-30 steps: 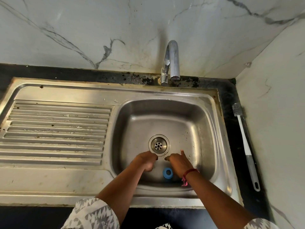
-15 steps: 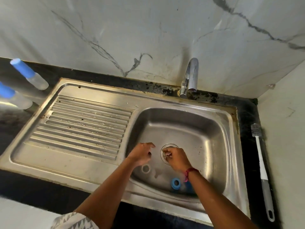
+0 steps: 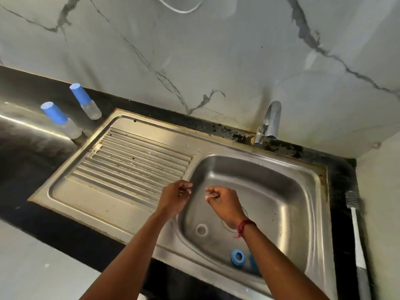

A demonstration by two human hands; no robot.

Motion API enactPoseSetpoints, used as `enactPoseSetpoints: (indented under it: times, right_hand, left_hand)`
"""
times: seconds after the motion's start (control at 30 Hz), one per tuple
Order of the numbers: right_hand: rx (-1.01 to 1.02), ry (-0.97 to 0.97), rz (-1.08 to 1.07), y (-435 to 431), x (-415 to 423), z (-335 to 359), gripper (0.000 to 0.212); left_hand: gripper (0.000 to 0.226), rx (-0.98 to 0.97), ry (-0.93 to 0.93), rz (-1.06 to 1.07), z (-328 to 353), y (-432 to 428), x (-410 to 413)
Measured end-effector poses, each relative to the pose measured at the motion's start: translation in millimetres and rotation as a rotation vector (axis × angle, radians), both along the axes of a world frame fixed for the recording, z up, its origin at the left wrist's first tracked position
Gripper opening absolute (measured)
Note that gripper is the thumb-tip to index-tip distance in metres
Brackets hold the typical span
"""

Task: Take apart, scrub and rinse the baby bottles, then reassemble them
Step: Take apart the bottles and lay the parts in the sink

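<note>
– Baby bottles [image 3: 61,120]: position relative to the sink [image 3: 321,224]?
– Standing capped on the black counter [image 3: 32,169] just left of the sink, blue caps uppermost. One beside the sink's left edge; second bottle [image 3: 86,102] beside its far-left corner. Both well apart from either hand.
– Loose parts?
– Inside the sink. Clear ring [image 3: 201,229] flat on the floor, toward the left wall. Blue ring [image 3: 237,257] at the foot of the near wall. Another blue piece [image 3: 253,267] just beside that ring, largely hidden behind the right forearm.
– Left hand [image 3: 175,197]?
– Held over the sink's left wall, next to the ribbed drainboard [image 3: 129,167]. Fingers loosely curled, thumb free; nothing visible in the grasp.
– Right hand [image 3: 225,202]?
– Held over the middle of the sink, near the left hand but not touching. Fingers curled inward to the thumb; anything pinched there too small to tell. Red thread [image 3: 244,226] around the wrist.
– Remaining items?
– Tap [image 3: 268,124] mounted behind the sink, at the foot of the marbled wall [image 3: 194,50], spout bent over the far rim. Brush [image 3: 357,245] with white handle lying on the counter right of the sink, bristle end toward the wall, parallel to the sink's right edge.
</note>
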State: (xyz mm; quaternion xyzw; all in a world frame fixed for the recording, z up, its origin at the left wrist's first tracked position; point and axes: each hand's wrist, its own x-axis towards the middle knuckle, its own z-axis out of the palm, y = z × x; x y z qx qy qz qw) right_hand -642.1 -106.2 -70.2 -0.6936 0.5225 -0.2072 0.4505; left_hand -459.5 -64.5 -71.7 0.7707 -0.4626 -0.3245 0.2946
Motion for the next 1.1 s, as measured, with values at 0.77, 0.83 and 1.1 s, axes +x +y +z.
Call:
enactPoseSetpoints:
  times: [0.77, 0.83, 1.1]
  right_hand:
    - [-0.217, 0.008, 0.222, -25.8, 400.9, 77.4, 0.031]
    - [-0.238, 0.013, 0.214, -38.6, 427.2, 79.3, 0.032]
    - [-0.192, 0.103, 0.279, -74.3, 507.1, 73.4, 0.050]
  left_hand:
    - [0.018, -0.331, 0.186, 0.666, 39.8, -5.8, 361.1]
    - [0.035, -0.366, 0.164, 0.742, 39.3, -15.5, 383.8]
    - [0.088, -0.363, 0.050, 0.727, 20.8, -64.0, 444.1]
